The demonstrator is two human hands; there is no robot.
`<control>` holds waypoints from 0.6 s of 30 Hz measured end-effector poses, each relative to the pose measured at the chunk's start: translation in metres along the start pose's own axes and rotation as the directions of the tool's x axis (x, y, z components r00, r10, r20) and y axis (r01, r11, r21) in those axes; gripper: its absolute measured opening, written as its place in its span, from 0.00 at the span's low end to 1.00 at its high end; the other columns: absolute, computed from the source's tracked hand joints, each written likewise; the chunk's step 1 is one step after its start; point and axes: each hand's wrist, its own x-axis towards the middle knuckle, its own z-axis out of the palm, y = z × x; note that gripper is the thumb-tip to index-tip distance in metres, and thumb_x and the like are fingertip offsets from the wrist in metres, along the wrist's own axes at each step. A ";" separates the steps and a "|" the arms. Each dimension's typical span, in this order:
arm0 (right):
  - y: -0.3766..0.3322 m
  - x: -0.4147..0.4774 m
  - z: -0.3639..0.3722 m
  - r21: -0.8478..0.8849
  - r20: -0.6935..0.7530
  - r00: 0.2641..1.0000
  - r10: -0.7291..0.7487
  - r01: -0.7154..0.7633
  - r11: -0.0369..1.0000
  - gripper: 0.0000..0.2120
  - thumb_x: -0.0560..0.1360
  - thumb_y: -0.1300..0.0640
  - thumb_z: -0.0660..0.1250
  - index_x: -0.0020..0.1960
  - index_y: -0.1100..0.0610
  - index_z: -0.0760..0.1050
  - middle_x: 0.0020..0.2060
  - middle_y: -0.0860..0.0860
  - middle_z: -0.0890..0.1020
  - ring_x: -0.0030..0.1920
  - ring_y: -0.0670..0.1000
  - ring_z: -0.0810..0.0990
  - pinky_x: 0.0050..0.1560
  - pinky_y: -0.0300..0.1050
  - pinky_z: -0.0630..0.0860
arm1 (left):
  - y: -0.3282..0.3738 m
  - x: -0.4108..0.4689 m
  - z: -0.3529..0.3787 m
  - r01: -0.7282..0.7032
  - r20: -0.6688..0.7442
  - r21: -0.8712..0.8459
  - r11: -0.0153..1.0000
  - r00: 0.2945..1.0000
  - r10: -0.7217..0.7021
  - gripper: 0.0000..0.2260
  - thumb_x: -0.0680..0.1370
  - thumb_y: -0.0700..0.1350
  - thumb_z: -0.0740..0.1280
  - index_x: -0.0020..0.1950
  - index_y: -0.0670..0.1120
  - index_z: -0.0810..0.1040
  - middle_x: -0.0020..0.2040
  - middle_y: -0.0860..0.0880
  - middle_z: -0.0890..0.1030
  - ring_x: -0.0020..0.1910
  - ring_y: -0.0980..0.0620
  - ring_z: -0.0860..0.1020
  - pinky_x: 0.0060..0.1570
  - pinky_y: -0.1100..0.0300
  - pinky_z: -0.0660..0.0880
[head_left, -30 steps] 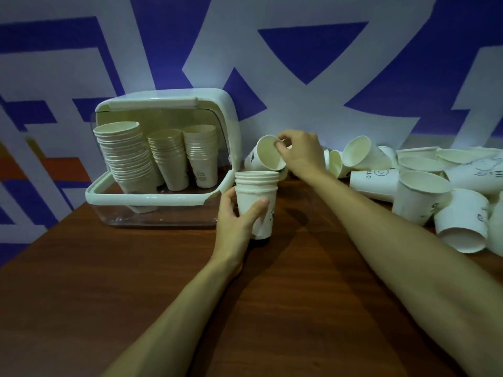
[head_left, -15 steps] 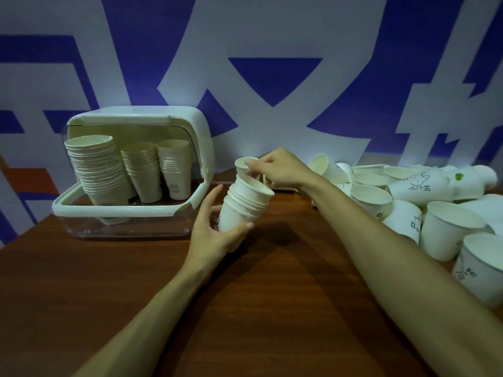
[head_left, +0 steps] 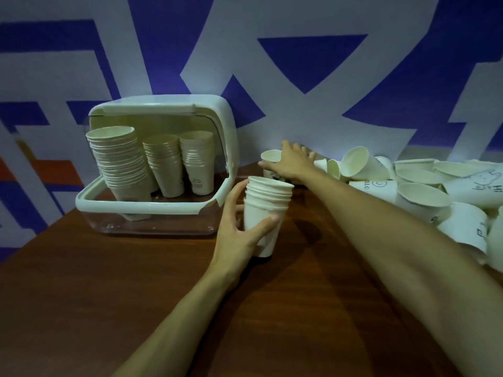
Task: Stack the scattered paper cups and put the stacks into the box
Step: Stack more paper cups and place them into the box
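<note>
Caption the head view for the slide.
Left hand holds a cup stack while the right hand reaches for a loose cup beside the open box.

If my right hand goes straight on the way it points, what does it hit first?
Most likely the upright paper cup right at the right hand; beyond it the wall, though depth is unclear.
</note>
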 end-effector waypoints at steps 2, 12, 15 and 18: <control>-0.003 0.002 0.006 0.034 -0.042 0.999 -0.002 0.003 0.999 0.31 0.73 0.34 0.63 0.65 0.55 0.67 0.64 0.58 0.73 0.65 0.60 0.69 0.61 0.55 0.62 | -0.002 0.000 -0.001 0.007 -0.016 -0.011 1.000 1.000 -0.007 0.33 0.68 0.50 0.74 0.68 0.66 0.65 0.60 0.53 0.77 0.57 0.58 0.77 0.48 0.65 0.77; 0.017 -0.064 -0.078 0.905 -0.104 0.991 -0.087 0.131 0.405 0.27 0.75 0.50 0.67 0.70 0.60 0.68 0.57 0.55 0.77 0.55 0.52 0.77 0.54 0.48 0.76 | -0.004 0.002 -0.002 0.076 -0.045 0.043 0.996 0.996 -0.074 0.39 0.67 0.50 0.78 0.72 0.63 0.61 0.61 0.52 0.76 0.57 0.58 0.77 0.53 0.62 0.76; 0.019 -0.096 -0.098 0.921 -0.049 0.966 -0.252 0.142 0.363 0.22 0.77 0.52 0.64 0.67 0.59 0.69 0.54 0.53 0.77 0.51 0.50 0.78 0.49 0.45 0.77 | -0.004 0.000 0.000 0.127 -0.051 0.065 0.990 0.991 -0.124 0.45 0.62 0.52 0.79 0.74 0.57 0.60 0.62 0.50 0.75 0.58 0.56 0.76 0.57 0.59 0.75; 0.021 -0.114 -0.100 0.716 0.098 0.921 -0.377 0.198 0.669 0.31 0.70 0.44 0.66 0.71 0.52 0.66 0.61 0.49 0.73 0.58 0.47 0.76 0.57 0.43 0.77 | 0.001 -0.005 0.004 0.110 -0.035 0.130 0.985 0.994 -0.107 0.45 0.62 0.52 0.81 0.75 0.54 0.62 0.63 0.52 0.74 0.58 0.57 0.75 0.50 0.68 0.73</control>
